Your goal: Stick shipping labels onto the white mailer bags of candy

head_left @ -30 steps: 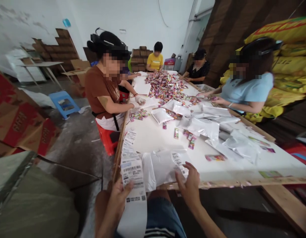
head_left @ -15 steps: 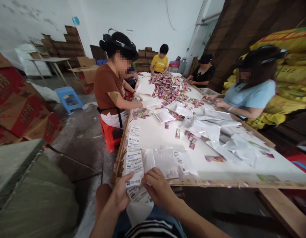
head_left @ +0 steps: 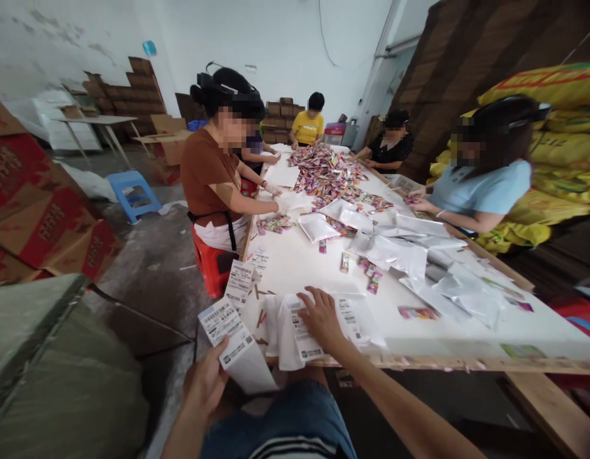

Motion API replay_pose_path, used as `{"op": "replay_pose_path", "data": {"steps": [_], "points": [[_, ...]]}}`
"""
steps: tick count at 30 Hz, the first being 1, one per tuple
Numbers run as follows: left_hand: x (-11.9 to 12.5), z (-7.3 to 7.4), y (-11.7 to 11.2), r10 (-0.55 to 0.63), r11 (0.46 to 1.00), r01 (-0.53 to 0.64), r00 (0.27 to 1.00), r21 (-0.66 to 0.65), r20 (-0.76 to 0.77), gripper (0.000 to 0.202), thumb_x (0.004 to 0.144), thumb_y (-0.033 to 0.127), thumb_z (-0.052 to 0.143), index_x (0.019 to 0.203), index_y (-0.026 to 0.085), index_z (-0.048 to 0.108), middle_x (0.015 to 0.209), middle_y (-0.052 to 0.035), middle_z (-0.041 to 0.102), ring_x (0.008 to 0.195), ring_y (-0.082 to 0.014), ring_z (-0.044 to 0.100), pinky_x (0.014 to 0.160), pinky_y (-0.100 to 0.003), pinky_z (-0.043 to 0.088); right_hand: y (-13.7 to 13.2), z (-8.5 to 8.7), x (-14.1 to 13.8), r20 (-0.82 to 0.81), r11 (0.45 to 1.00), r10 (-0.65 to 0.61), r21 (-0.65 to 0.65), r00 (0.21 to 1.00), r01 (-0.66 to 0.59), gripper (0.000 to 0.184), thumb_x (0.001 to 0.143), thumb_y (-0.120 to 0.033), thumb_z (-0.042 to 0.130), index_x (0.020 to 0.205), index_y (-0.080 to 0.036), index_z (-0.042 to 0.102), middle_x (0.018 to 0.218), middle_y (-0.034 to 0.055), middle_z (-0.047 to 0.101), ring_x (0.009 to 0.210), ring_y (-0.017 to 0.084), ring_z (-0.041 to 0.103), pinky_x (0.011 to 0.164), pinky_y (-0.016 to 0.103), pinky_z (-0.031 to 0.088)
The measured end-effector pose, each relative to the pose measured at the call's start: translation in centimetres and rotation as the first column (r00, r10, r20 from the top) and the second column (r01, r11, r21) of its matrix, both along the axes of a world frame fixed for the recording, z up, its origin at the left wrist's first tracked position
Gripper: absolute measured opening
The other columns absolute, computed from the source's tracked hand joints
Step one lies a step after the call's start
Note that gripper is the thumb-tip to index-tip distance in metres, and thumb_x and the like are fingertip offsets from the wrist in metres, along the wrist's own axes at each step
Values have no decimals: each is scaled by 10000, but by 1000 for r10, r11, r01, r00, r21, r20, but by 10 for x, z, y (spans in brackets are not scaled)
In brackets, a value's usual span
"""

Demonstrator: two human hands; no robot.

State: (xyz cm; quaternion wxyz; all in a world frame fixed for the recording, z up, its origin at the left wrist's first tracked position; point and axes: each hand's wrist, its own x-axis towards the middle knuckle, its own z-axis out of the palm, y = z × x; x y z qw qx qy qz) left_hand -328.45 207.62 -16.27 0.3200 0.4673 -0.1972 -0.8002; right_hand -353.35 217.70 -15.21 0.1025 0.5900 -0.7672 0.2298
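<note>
A strip of printed shipping labels [head_left: 228,331] is pinched in my left hand [head_left: 206,376], off the table's left front corner. Its far end folds up over the table edge, and a bare white backing hangs toward my lap. My right hand [head_left: 323,322] lies with fingers spread on a white mailer bag [head_left: 283,338] at the front edge, over a label [head_left: 302,331] on its surface. Beside it to the right, another bag carries a label [head_left: 348,319]. Part of the bag under my right hand is hidden.
On the white table [head_left: 299,268] lie several silvery-white packages [head_left: 390,248] and a heap of colourful small sachets [head_left: 323,166]. Co-workers sit along both sides and at the far end. A blue stool [head_left: 132,191] and cartons [head_left: 51,217] stand left; yellow sacks [head_left: 553,166] are stacked right.
My right hand has moved from the label strip onto the bag, where a label now lies. My left hand has drawn the strip leftward and lifted it off the table.
</note>
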Motion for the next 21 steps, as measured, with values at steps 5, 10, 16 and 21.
{"op": "replay_pose_path", "data": {"steps": [5, 10, 16, 21], "points": [[-10, 11, 12, -78, 992, 78, 997, -101, 0, 299, 849, 141, 554, 1128, 44, 594, 971, -149, 730, 950, -239, 680, 779, -321, 584, 29, -25, 14, -154, 965, 192, 211, 969, -158, 1073, 614, -671, 697, 1450, -131, 295, 1478, 192, 302, 1374, 360, 211, 1120, 582, 49], [-21, 13, 18, -129, 985, 129, 992, -114, 4, 299, 836, 174, 586, 1122, 90, 616, 1016, -135, 725, 1016, -244, 658, 861, -346, 555, 4, -4, -25, -19, 915, 32, 402, 999, -21, 1105, 667, -815, 492, 1486, -132, 205, 1513, 183, 223, 1399, 366, 137, 1112, 578, 35], [-34, -13, 30, -278, 945, 263, 959, -197, -53, 277, 845, 248, 584, 1020, 49, 664, 1042, -173, 711, 1083, -265, 623, 1031, -392, 425, -41, 14, -62, 170, 797, -139, 604, 976, 8, 803, 745, -796, 427, 1183, -147, 608, 1126, 178, 607, 1065, 323, 530, 910, 408, 366], [-32, -27, 30, -266, 949, 237, 957, -208, -120, 285, 786, 262, 661, 970, 47, 685, 1020, -185, 714, 1121, -284, 599, 1069, -385, 372, -36, 25, -51, 209, 810, -121, 585, 970, -25, 526, 796, -659, 506, 679, -157, 611, 701, 43, 605, 669, 163, 528, 612, 265, 322]]}}
